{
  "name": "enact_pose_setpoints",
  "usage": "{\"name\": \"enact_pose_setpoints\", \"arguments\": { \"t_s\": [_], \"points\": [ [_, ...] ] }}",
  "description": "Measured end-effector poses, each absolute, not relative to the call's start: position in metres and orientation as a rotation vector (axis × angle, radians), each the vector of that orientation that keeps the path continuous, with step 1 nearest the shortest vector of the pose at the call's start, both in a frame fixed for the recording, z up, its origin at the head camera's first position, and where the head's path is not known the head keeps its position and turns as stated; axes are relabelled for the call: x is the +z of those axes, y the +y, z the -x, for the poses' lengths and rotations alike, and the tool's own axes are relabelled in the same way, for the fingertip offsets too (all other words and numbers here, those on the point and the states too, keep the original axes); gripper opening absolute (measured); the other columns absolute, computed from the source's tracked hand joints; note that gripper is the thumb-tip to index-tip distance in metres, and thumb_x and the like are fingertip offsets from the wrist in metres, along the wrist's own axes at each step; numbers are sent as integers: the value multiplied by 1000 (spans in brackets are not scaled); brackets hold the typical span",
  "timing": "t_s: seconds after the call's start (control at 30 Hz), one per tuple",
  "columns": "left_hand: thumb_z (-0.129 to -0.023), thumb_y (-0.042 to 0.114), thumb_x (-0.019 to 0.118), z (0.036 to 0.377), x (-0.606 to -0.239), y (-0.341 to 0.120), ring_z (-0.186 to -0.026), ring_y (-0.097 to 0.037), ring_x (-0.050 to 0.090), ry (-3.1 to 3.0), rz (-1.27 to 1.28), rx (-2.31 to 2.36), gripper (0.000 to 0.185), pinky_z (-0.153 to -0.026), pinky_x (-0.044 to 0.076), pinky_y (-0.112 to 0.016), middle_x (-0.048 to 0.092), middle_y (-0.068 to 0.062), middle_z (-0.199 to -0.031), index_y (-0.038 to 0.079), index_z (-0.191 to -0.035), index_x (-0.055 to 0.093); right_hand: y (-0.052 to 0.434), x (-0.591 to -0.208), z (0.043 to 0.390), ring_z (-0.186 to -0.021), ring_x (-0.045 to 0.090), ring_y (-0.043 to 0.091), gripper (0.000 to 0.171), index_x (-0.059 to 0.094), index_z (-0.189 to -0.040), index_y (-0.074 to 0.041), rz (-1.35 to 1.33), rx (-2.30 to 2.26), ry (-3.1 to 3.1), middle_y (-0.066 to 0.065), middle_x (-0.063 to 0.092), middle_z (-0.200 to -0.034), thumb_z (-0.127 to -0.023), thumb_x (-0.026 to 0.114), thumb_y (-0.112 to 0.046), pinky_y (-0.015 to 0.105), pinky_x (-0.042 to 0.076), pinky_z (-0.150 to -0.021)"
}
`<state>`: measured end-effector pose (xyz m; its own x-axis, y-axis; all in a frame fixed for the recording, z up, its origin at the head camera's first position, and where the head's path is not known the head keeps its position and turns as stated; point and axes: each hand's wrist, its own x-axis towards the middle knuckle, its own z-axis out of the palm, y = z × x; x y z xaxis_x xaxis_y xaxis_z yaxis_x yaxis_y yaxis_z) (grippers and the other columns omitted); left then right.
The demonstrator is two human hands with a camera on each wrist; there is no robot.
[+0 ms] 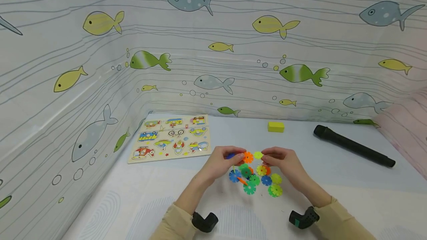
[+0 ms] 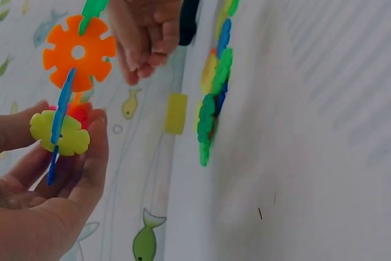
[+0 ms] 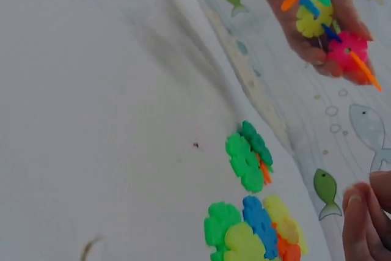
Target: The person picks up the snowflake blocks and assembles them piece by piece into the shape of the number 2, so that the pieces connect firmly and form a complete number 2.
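Nothing on the white table (image 1: 350, 195) serves as a container; the nearest thing to one is the wooden peg puzzle board (image 1: 171, 138), which lies flat to the left of and beyond the loose pile of snowflake discs (image 1: 258, 180), with its picture pieces seated in their recesses.

Just above that pile, the left hand (image 1: 220, 164) curls its fingers and thumb round a small cluster of joined discs (image 2: 68, 99): an orange disc (image 2: 79, 53), a yellow-green one, a blue one seen edge-on, a pink one and a green one slotted together. The right hand (image 1: 283, 162) is level with it, directly over the pile. In the head view its fingertips are bent toward a yellow-green disc (image 1: 258, 155) beside the cluster, but whether they pinch it or only touch it I cannot tell. In the left wrist view, its fingers hang loosely bent with nothing clearly between them.

Beyond the pile lies a yellow block (image 1: 275, 126); to the pile's right and farther back lies a black cylinder (image 1: 353, 145).

The right wrist view cuts the right hand down to a few fingertips at its edge. Black wrist mounts show on both sleeves.
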<state>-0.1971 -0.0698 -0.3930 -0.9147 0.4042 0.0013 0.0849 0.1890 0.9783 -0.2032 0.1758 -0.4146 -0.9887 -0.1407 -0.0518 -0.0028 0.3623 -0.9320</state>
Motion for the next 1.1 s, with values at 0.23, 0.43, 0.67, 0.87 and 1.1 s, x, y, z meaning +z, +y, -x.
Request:
{"name": "enact_pose_setpoints", "arguments": {
  "t_s": [0.23,0.43,0.67,0.87,1.1],
  "points": [
    [-100,25,61,197,-391,-71,-107,-36,68,2216,-447,1794,29,-94,56,-29,71,-8,-114,8,-123,69,183,-430,212,-94,66,19,33,69,-119,-2,159,-1511,2578,9,72,-108,-89,76,-16,29,57,-87],
    [-101,24,61,198,-390,-71,-107,-38,67,2203,-451,1820,29,-93,56,-29,71,-9,-114,7,-123,69,183,-440,216,-88,63,17,33,71,-113,-4,262,-1373,2630,6,72,-106,-83,81,-13,25,57,-80],
    [-101,24,61,198,-390,-72,-107,-36,68,2194,-424,1838,30,-93,56,-30,70,-10,-115,7,-124,69,180,-443,215,-86,59,17,31,74,-109,-7,303,-1252,2710,2,71,-103,-81,83,-12,24,53,-78],
    [-101,23,60,198,-390,-72,-106,-37,68,2197,-429,1845,30,-92,57,-29,70,-10,-114,6,-124,68,178,-441,211,-87,57,17,29,75,-108,-9,321,-1223,2739,1,70,-102,-80,83,-12,25,52,-78],
    [-101,23,60,198,-390,-72,-106,-37,68,2198,-434,1849,30,-91,57,-28,70,-10,-114,6,-124,68,178,-442,210,-86,56,17,27,74,-107,-8,365,-1212,2763,2,68,-100,-81,83,-11,24,51,-76]
  ]
}}
